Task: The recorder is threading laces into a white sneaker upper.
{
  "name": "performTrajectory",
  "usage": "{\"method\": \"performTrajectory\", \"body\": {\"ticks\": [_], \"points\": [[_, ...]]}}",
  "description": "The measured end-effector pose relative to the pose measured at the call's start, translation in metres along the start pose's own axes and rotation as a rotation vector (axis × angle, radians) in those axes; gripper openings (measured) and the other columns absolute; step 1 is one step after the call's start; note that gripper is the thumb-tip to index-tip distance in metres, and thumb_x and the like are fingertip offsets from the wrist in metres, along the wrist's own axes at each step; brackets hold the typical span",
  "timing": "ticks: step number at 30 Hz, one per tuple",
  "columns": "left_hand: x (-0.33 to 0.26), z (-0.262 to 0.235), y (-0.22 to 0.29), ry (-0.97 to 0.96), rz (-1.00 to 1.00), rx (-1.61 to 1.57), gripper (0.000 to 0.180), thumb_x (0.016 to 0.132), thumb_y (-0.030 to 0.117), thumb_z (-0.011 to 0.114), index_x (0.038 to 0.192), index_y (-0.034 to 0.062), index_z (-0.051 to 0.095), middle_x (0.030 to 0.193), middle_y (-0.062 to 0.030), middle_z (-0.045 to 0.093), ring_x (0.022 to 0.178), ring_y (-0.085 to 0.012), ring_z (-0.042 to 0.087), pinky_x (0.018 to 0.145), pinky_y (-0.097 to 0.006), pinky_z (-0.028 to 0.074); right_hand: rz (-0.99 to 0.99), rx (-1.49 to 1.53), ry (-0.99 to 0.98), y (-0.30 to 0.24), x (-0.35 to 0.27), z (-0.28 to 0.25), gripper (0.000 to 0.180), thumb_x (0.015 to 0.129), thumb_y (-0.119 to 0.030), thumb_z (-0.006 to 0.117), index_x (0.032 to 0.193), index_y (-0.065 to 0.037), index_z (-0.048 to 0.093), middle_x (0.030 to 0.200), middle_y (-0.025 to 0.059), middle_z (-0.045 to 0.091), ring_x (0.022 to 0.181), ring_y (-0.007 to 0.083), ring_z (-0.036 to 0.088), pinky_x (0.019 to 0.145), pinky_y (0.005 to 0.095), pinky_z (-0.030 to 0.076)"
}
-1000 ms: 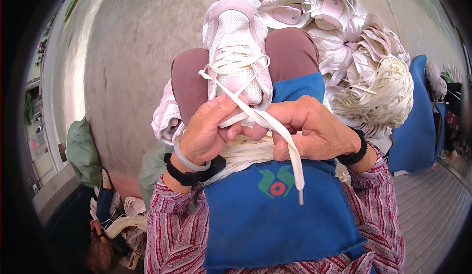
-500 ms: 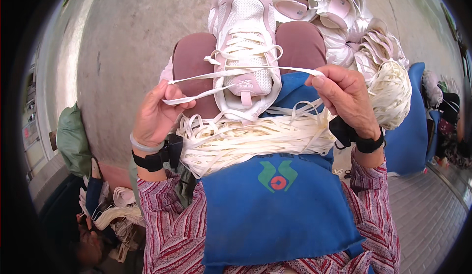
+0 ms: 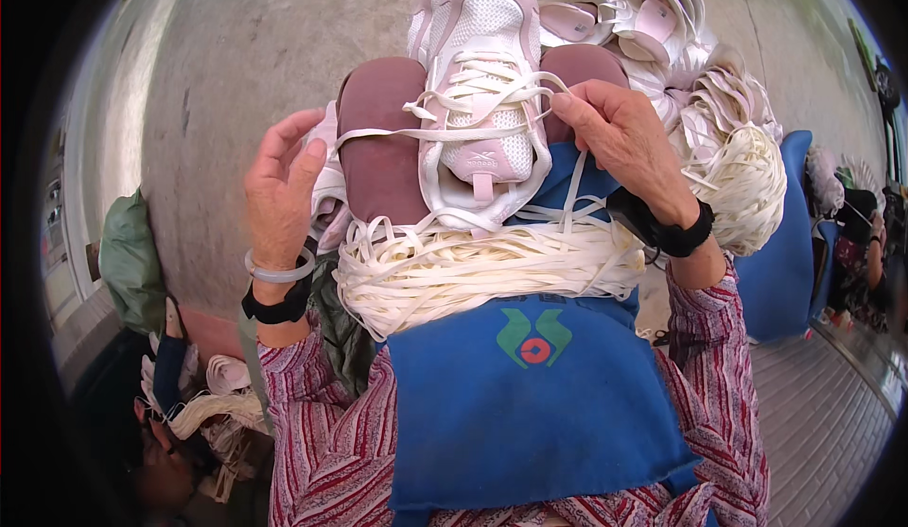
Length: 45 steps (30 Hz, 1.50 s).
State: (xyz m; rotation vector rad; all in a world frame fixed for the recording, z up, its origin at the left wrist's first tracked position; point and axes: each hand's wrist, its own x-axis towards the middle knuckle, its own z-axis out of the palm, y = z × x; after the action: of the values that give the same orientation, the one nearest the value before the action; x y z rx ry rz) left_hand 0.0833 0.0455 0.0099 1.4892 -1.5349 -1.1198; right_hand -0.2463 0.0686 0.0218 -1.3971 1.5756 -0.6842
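Observation:
A white and pink sneaker (image 3: 482,101) rests between my knees, toe pointing away from me. White lace runs zigzag through its eyelets. One loose length of shoelace (image 3: 388,134) lies across the tongue and over my left knee. My left hand (image 3: 282,172) is raised beside that knee, thumb and fingers apart, with nothing in it. At the sneaker's right side, my right hand (image 3: 619,130) pinches the lace where it loops out near the eyelets. A thick bundle of cream laces (image 3: 492,267) lies across my lap, just below the sneaker's heel opening.
Stacked white and pink shoe pieces (image 3: 662,16) lie at the far right, beside a round hank of laces (image 3: 742,191). A blue chair (image 3: 780,243) stands to the right. At left are a green bag (image 3: 132,262) and another person's arm near more laces (image 3: 222,413).
My left hand has let go of the lace and moved slightly up and left. My right hand has moved up and left to the sneaker's edge. The stretched lace has gone slack.

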Motion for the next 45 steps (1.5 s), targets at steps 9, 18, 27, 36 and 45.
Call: {"method": "performTrajectory", "body": {"ticks": [9, 18, 27, 36, 45], "points": [[0.006, 0.042, 0.036, -0.308, 0.389, 0.398, 0.027, 0.084, 0.008, 0.065, 0.111, 0.0022, 0.061, 0.108, -0.012, 0.062, 0.105, -0.024, 0.058, 0.094, -0.032, 0.043, -0.03, 0.011, -0.061, -0.004, 0.009, 0.011, 0.034, 0.084, -0.028, 0.065, 0.074, 0.004, 0.063, 0.057, 0.0069, 0.057, 0.052, 0.0123, 0.049, 0.051, 0.0308, 0.04], [0.01, 0.046, 0.033, -0.306, 0.407, 0.397, 0.011, 0.085, 0.01, 0.065, 0.093, 0.004, 0.065, 0.082, -0.0055, 0.063, 0.076, -0.0205, 0.054, 0.079, -0.033, 0.042, -0.271, -0.136, 0.152, -0.004, 0.013, 0.02, 0.016, 0.082, -0.01, 0.058, 0.072, 0.002, 0.058, 0.058, 0.0166, 0.054, 0.049, 0.0251, 0.051, 0.051, 0.0343, 0.042], [0.013, 0.044, 0.034, -0.231, 0.354, 0.306, 0.009, 0.089, 0.012, 0.061, 0.088, 0.0028, 0.062, 0.074, -0.0039, 0.058, 0.067, -0.0159, 0.05, 0.065, -0.029, 0.04, -0.463, -0.284, 0.347, -0.004, 0.033, 0.012, 0.009, 0.082, -0.009, 0.059, 0.078, 0.0, 0.061, 0.063, 0.0188, 0.058, 0.055, 0.0328, 0.059, 0.052, 0.0376, 0.046], [0.008, 0.04, 0.029, -0.38, -0.005, 0.118, 0.017, 0.095, 0.017, 0.058, 0.088, 0.0007, 0.06, 0.072, 0.0051, 0.051, 0.067, -0.0047, 0.041, 0.059, -0.021, 0.036, -0.058, 0.236, 0.048, -0.01, 0.003, -0.018, 0.026, 0.094, -0.021, 0.057, 0.087, 0.003, 0.064, 0.069, -0.0026, 0.057, 0.055, 0.0067, 0.054, 0.047, 0.0203, 0.042], [0.01, 0.038, 0.026, -0.389, -0.001, 0.165, 0.02, 0.093, 0.02, 0.062, 0.089, 0.0004, 0.061, 0.069, 0.0037, 0.053, 0.064, -0.0047, 0.042, 0.057, -0.021, 0.037, -0.149, 0.524, -0.152, -0.003, -0.03, -0.039, 0.027, 0.091, -0.021, 0.059, 0.078, 0.002, 0.067, 0.07, 0.0029, 0.06, 0.056, 0.0069, 0.049, 0.051, 0.0213, 0.039]]}}
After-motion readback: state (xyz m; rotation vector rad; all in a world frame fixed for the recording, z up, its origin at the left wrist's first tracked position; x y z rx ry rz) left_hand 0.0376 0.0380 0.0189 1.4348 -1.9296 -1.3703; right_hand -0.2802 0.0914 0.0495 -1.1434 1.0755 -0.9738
